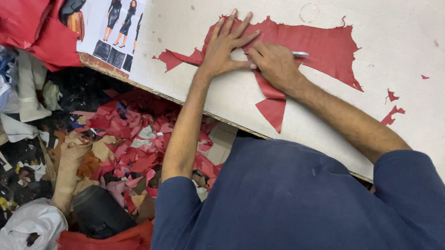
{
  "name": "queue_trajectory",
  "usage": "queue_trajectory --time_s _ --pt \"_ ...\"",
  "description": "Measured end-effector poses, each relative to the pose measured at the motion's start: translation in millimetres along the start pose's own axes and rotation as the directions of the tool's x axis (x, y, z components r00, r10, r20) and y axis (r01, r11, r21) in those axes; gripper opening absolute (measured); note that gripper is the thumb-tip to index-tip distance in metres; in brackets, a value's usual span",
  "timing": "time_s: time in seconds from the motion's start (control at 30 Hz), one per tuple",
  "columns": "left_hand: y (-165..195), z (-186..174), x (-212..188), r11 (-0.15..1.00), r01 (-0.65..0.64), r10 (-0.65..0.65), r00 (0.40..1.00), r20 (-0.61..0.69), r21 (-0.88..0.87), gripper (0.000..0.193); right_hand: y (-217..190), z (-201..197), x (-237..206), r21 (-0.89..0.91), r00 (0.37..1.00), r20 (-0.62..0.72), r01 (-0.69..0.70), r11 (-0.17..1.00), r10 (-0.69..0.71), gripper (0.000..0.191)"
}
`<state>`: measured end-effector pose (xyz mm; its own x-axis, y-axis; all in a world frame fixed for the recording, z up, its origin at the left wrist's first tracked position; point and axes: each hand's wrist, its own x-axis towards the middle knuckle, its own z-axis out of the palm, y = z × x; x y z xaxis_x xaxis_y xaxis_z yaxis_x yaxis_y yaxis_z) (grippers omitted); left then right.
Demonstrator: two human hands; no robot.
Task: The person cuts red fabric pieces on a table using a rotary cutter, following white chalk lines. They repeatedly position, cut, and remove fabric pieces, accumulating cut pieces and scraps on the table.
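Red leather pinned flat and worked with a small blade on the pale cutting board.

The red leather piece (317,44) is spread across the far middle of the pale cutting board (194,79). It is held down by the left hand (224,46), palm flat, fingers spread wide. Just right of it, touching, the right hand (274,63) is curled tight around a slim metal blade (300,53), its tip laid on the leather. Small red offcuts (392,111) are scattered to the right; a heap of scraps (128,143) is piled below the board's left edge.
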<state>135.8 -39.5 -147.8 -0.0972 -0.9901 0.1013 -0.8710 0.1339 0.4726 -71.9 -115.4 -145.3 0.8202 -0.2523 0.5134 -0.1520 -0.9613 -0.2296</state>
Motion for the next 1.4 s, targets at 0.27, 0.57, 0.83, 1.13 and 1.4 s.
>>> queue_trajectory --time_s 0.27,0.57,0.83,1.13,1.4 --pt "15.2 5.7 24.2 0.998 0.026 -0.028 0.999 0.023 0.061 0.095 40.0 -17.6 -31.7 -0.029 0.989 0.141 -0.035 0.999 0.039 0.011" --pt "31.0 -28.3 8.5 1.0 0.024 -0.024 1.0 0.006 0.01 0.101 99.3 -229.6 -212.6 -0.449 0.868 0.305 -0.232 0.863 0.392 0.021" --pt "28.9 -31.9 -9.1 0.961 0.09 -0.193 0.895 -0.402 -0.261 0.055 4.2 -179.1 -94.7 -0.339 0.88 -0.054 -0.46 0.82 0.471 0.019" --pt "2.6 -62.6 26.9 0.962 0.121 -0.239 0.804 -0.544 -0.243 0.024 6.9 -43.1 98.4 -0.1 0.983 -0.086 -0.169 0.981 0.161 0.019" --pt "-18.0 -70.2 50.4 0.948 0.15 -0.271 0.844 -0.464 -0.281 0.033 38.9 -35.2 107.5 -0.238 0.998 -0.012 -0.07 0.969 0.07 0.02"
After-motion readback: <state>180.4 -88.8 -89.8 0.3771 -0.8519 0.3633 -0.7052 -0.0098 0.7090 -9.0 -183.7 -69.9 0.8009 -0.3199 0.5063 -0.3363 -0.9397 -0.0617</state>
